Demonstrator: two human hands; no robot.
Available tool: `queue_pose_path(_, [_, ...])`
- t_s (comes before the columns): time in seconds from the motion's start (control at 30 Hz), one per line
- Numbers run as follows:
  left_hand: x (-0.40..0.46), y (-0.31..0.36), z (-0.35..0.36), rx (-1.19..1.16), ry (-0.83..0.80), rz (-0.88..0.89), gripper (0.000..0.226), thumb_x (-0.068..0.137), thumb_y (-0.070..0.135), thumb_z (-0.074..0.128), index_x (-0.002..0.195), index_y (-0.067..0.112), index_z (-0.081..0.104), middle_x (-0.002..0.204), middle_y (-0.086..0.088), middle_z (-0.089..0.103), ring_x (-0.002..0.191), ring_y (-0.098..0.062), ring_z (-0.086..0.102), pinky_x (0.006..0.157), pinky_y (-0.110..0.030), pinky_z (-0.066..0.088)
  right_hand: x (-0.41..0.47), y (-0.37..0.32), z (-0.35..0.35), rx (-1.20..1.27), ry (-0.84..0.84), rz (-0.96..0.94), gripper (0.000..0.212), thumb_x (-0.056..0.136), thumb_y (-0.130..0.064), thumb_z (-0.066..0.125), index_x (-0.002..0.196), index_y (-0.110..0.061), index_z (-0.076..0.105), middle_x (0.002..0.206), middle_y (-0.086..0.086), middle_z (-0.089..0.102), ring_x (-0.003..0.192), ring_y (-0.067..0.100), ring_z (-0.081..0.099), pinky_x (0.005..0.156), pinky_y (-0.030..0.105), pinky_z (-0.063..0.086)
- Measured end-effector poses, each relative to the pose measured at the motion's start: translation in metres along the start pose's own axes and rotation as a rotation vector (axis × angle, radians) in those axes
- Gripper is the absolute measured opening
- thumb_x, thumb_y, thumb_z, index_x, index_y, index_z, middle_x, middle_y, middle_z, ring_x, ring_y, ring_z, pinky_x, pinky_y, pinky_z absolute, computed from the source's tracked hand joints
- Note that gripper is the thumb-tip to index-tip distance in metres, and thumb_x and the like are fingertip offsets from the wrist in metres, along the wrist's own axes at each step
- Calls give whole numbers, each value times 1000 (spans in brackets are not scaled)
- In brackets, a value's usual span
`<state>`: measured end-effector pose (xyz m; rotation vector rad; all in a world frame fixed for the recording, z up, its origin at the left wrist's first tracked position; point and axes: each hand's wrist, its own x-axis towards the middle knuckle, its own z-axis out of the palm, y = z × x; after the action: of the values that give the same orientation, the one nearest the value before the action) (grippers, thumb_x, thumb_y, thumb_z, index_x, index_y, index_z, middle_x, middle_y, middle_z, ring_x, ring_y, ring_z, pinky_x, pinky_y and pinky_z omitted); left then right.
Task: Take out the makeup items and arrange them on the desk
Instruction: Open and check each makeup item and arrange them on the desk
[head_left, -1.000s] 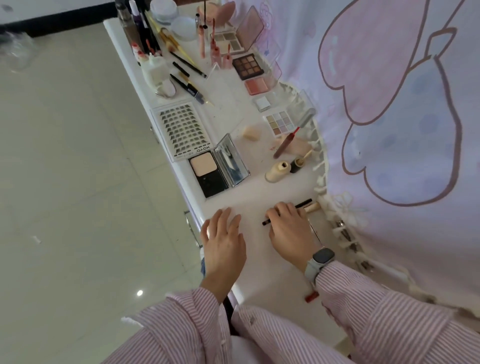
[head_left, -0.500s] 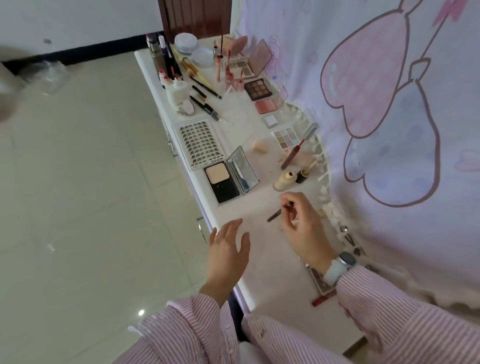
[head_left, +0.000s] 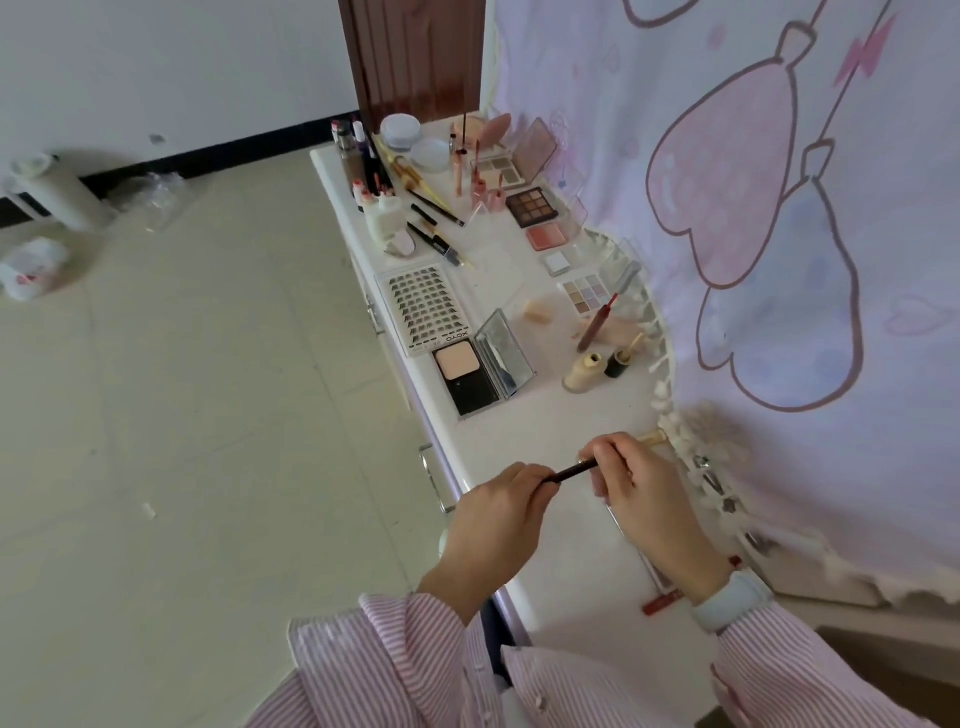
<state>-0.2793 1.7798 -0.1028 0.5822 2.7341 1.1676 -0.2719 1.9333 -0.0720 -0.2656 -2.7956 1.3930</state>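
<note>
- Now both hands pinch one dark pencil above the desk, nearer than the open powder compact;
- left hand curled round its nearer end;
- right hand pinching its farther end.

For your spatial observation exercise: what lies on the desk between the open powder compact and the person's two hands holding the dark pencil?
In the head view, nothing: bare white desk separates the powder compact from the left hand and right hand gripping the pencil.
</note>
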Motion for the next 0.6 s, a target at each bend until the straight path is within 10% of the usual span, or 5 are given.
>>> queue_pose_path(0.37, [5, -28, 2, 24, -162, -237, 31, 91, 46, 45, 118, 30, 41, 63, 12, 48, 53, -2, 44, 51, -16, 32, 29, 13, 3, 262, -41, 284, 19, 92, -3, 44, 82, -10, 57, 61, -3, 49, 45, -3, 47, 45, 8, 36])
queue_pose_path(0.6, [1, -64, 9, -111, -100, -478, 30, 87, -12, 32, 113, 3, 38, 104, -7, 59, 83, -14, 48, 64, -13, 30, 72, 48, 16, 158, -110, 502, 19, 94, -7, 39, 90, -9, 57, 64, 0, 49, 52, 9, 42, 48, 20, 33])
